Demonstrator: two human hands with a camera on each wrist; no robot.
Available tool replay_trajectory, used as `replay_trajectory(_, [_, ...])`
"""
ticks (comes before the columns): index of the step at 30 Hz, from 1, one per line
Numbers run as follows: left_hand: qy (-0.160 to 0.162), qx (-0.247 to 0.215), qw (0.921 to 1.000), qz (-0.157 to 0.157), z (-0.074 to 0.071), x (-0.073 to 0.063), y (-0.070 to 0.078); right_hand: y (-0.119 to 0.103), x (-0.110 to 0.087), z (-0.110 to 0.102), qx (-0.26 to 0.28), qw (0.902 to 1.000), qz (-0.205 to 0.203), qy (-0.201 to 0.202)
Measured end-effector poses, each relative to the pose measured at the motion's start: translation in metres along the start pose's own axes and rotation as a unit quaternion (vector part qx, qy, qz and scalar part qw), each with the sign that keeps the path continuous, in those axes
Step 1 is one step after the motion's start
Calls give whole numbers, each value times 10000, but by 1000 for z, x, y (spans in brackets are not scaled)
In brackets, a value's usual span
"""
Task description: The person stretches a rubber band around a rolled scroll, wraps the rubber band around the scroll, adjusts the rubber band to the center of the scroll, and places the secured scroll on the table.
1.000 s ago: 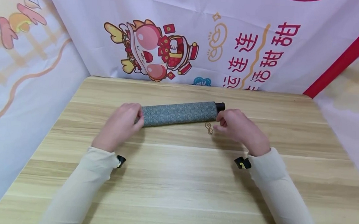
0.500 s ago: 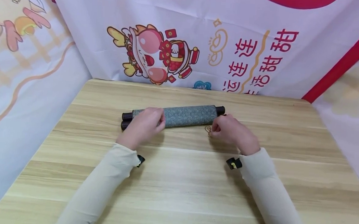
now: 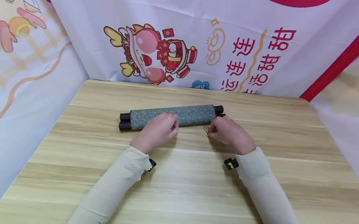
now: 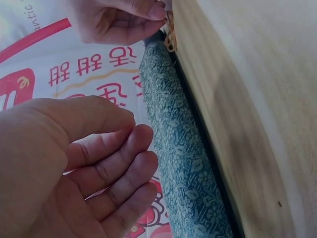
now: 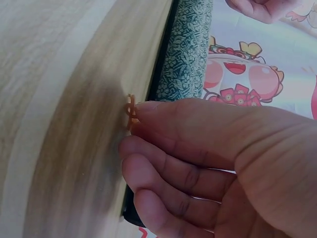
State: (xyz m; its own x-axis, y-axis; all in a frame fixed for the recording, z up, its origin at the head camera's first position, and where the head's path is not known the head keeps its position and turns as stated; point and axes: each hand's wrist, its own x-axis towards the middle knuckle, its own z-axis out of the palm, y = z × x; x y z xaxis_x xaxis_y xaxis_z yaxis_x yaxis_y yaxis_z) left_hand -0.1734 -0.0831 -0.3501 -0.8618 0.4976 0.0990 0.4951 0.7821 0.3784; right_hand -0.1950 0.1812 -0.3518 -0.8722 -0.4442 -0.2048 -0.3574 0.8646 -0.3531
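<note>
A rolled scroll (image 3: 194, 115) with blue-green patterned cloth and dark rod ends lies slightly slanted across the table. At its right end, my right hand (image 3: 231, 130) pinches a small brown rubber band (image 5: 131, 111) between thumb and forefinger. Loops of the band stick out past the fingertips beside the scroll's near edge. My left hand (image 3: 160, 129) hovers in front of the scroll's middle and covers part of it in the head view. Its fingers (image 4: 121, 173) are loosely bent, the thumb close to the forefinger, and nothing is held.
The wooden table (image 3: 175, 187) reaches back to a white printed cloth (image 3: 89, 24) hanging behind it, with cartoon figures and red characters. More printed cloth hangs at the left and right sides. Each wrist carries a small black device (image 3: 231, 163).
My left hand has moved right from the scroll's left end to its middle, uncovering the dark rod ends there. My right hand has shifted slightly left and now pinches the rubber band.
</note>
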Motion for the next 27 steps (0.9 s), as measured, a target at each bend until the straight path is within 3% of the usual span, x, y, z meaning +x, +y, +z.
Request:
replay_trajectory(10, [-145,-233,9996,-40,2,-1,2,2,4,3,-53,10000,-74,1])
replay_trajectory(20, [-316,-406,9987,-24,6,-1,4,-2,3,1,452,9983,-248,256])
replay_trajectory(27, [-360,-487,9981,68,8,-1,6,-10,3,0,783,9936,-633,514])
